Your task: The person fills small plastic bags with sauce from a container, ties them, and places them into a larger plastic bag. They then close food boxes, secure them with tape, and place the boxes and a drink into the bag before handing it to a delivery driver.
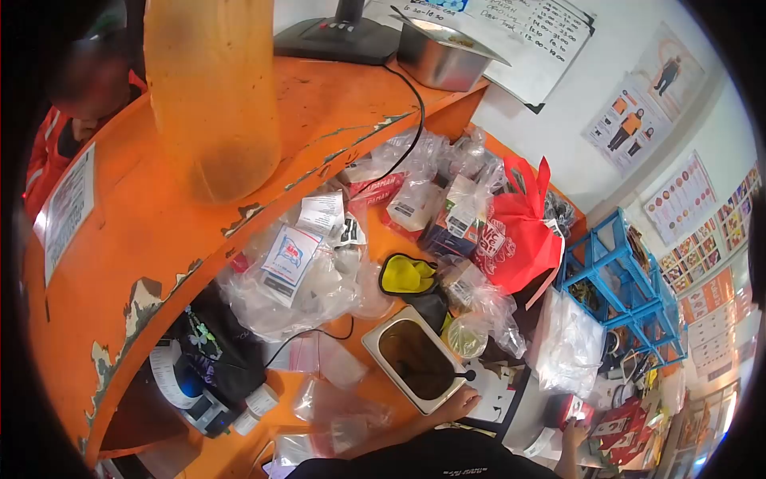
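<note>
A rectangular steel food pan [375,345] with dark brown liquid inside sits on the orange counter. A dark ladle handle [469,374] leans over its right rim. At the pan's lower right corner is my left hand [461,401], its fingers curled against the rim. Further right, my right hand [574,433] is closed at the lower edge of a red and white packet [576,409]; its fingers are small and partly hidden. Just beyond the pan lie a yellow-lined black pouch [405,275] and a clear lidded cup [465,335] in plastic.
Bagged orders with receipts [291,259] and a red bag [519,231] crowd the counter. Blue racks [610,271] stand at right. A raised orange ledge [311,104] carries a cloudy bottle [211,96] and another steel pan [443,60]. Someone in red [52,144] is beyond the ledge.
</note>
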Tool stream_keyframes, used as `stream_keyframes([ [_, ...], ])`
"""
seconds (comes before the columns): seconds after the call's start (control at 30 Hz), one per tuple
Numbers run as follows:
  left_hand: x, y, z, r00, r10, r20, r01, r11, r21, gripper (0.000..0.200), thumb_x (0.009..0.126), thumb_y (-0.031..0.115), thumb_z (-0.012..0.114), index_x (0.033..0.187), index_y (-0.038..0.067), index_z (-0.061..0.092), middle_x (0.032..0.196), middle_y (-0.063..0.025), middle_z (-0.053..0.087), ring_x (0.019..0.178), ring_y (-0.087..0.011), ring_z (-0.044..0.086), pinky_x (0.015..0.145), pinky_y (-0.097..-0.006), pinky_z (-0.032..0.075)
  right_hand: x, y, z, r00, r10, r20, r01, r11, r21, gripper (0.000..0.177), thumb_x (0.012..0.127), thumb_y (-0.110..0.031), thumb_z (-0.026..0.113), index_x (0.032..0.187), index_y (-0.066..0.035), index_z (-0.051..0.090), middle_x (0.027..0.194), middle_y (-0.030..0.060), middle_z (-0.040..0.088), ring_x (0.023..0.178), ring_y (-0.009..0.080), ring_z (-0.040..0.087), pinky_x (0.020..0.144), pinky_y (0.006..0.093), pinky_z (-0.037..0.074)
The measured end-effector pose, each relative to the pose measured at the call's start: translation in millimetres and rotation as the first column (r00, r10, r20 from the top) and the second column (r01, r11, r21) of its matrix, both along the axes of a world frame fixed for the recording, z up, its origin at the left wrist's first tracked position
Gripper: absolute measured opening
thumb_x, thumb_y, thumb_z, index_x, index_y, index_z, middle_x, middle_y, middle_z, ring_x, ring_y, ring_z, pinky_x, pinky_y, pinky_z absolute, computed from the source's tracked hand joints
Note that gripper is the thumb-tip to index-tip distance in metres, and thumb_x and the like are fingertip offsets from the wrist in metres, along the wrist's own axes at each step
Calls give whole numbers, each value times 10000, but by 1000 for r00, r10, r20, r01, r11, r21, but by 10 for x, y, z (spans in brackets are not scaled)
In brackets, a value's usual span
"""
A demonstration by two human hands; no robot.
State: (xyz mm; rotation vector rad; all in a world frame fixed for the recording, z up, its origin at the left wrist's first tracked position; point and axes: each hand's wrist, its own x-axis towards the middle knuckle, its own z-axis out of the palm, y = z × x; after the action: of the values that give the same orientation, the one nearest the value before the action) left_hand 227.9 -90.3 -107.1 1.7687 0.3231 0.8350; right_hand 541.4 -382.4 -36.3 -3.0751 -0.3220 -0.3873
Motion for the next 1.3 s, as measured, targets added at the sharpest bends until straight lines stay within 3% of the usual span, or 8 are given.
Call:
stream_keyframes([
  [0.23, 16, -53, -52, 1000, 17, 14, -16, 998, -62, 174, 867, 154, 620, 796, -5, 629, 740, -154, 592, 747, -326, 570, 690, -422, 437, 49, -65, -57, 987, 115, -113, -103, 989, 109, 436, 891, -332, 494, 1112, 42, 523, 1117, 292, 523, 1026, 437, 496, 921, 517, 385],
  [0.4, 50, -80, -91, 998, 32, 46, -28, 996, -80, 162, 863, 142, 624, 806, -10, 625, 756, -156, 593, 751, -324, 563, 699, -412, 438, 24, -42, -63, 989, 93, -117, -84, 994, 75, 518, 897, -327, 483, 1235, 66, 478, 1137, 299, 534, 1080, 448, 477, 939, 515, 383],
  [0.63, 65, -88, -136, 998, 40, 54, -36, 997, -67, 159, 862, 137, 620, 808, -13, 623, 760, -156, 595, 756, -319, 567, 702, -409, 439, 15, -20, -56, 989, 71, -129, -67, 997, 38, 583, 896, -350, 472, 1269, 97, 444, 1177, 298, 525, 1108, 459, 462, 953, 521, 373],
  [0.73, 51, -73, -101, 999, 21, 50, -17, 997, -78, 159, 863, 135, 619, 807, -14, 622, 761, -155, 600, 757, -320, 575, 704, -409, 441, -17, -17, -74, 994, 94, -60, -92, 995, 49, 485, 906, -322, 469, 1201, 61, 511, 1174, 291, 522, 1089, 451, 470, 930, 522, 386],
  [0.93, 25, -66, -51, 996, 38, 77, -32, 996, -82, 161, 862, 135, 620, 798, -13, 621, 753, -153, 602, 756, -324, 582, 703, -410, 446, 66, -85, -171, 978, 208, 28, -202, 969, -143, 282, 926, -243, 456, 1008, -3, 579, 1158, 264, 525, 1018, 436, 501, 891, 533, 392],
  [1.1, 30, -67, -46, 993, 63, 101, -56, 996, -64, 164, 863, 138, 620, 792, -9, 620, 739, -151, 597, 737, -321, 580, 700, -408, 446, 70, -50, -202, 999, 48, -18, -47, 999, 21, 368, 911, -297, 475, 1141, -24, 564, 1185, 262, 520, 1099, 431, 495, 1007, 529, 344],
  [1.2, 2, -21, 0, 996, 52, 73, -51, 999, -12, 161, 862, 138, 619, 789, -5, 621, 719, -146, 591, 719, -325, 577, 687, -409, 448, 111, -84, -212, 998, 43, -40, -42, 999, 29, 469, 898, -366, 483, 1192, -6, 538, 1204, 256, 519, 1133, 433, 485, 1046, 535, 314],
  [1.3, -67, 48, 115, 1000, 1, 3, -1, 1000, 30, 160, 856, 143, 623, 791, -2, 624, 716, -143, 596, 710, -331, 577, 667, -406, 451, -179, 164, 65, 997, -72, -16, 72, 997, 40, 449, 852, -325, 556, 1142, 16, 545, 1164, 249, 528, 1102, 436, 487, 1001, 548, 339],
])
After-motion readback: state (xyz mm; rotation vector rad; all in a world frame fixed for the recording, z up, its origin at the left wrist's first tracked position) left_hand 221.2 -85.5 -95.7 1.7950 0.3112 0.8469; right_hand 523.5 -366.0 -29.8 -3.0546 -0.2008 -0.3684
